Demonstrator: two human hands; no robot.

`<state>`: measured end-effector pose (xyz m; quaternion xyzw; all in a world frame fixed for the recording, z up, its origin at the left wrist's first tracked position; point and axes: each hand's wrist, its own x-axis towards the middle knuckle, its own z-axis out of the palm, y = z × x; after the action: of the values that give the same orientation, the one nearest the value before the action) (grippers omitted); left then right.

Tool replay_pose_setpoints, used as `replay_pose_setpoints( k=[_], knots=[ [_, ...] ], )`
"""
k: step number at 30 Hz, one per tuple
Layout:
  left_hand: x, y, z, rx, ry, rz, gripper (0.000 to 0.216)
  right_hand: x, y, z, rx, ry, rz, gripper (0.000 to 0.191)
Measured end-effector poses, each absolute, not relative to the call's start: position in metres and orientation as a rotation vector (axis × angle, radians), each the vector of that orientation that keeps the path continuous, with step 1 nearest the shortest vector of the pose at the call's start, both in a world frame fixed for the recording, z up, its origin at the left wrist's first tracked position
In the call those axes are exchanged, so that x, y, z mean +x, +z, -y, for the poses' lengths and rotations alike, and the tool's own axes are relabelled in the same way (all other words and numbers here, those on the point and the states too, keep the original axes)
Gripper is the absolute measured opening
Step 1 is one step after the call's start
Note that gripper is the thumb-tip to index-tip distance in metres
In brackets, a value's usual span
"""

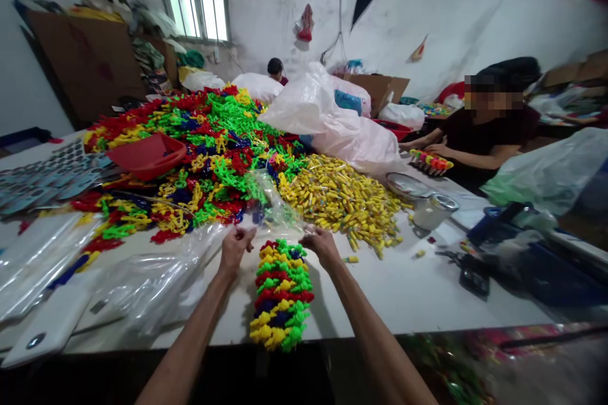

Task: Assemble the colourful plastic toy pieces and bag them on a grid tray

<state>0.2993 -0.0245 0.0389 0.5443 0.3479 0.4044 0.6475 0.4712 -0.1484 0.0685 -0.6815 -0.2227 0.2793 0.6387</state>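
My left hand [236, 247] and my right hand [322, 245] are both closed, each pinching an edge of a clear plastic bag [275, 209] held between them. Just below the hands lies a stacked bundle of coloured plastic toy pieces [281, 294], green, red, yellow and blue, on the white table [408, 291]. Beyond the bag spreads a big heap of the same coloured pieces [199, 145]. A pile of small yellow parts [342, 196] lies to the right of that heap.
A red bowl [147, 155] sits in the coloured heap. Clear bags [142, 285] lie at the left. A large white sack [332, 120] stands behind. A seated person [484, 133] handles coloured pieces at the right; another person [275, 69] sits far back. A tin [434, 210] stands near the yellow pile.
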Motion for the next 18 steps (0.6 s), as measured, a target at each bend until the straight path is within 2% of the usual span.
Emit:
replay_pose_setpoints(
  k=[3, 6, 8, 11, 15, 18],
  knots=[
    [0.291, 0.028, 0.036, 1.357, 0.961, -0.810, 0.036, 0.457, 0.059, 0.167, -1.601, 0.514, 0.688, 0.035],
    [0.274, 0.013, 0.048, 1.646, 0.995, -0.713, 0.024, 0.444, 0.053, 0.196, -1.713, 0.335, 0.966, 0.031],
    [0.261, -0.002, 0.056, 1.892, 1.019, -0.601, 0.015, 0.438, 0.047, 0.215, -1.754, 0.361, 1.084, 0.029],
    [0.250, -0.023, 0.063, 2.092, 1.011, -0.503, 0.016, 0.435, 0.034, 0.229, -1.826, 0.410, 1.232, 0.029],
    [0.262, -0.033, 0.059, 2.141, 0.857, -0.628, 0.017, 0.437, 0.017, 0.215, -2.056, 0.237, 1.171, 0.015],
    [0.276, -0.030, 0.052, 2.139, 0.798, -0.692, 0.021, 0.441, 0.009, 0.198, -2.107, 0.091, 1.040, 0.013]
  ],
)
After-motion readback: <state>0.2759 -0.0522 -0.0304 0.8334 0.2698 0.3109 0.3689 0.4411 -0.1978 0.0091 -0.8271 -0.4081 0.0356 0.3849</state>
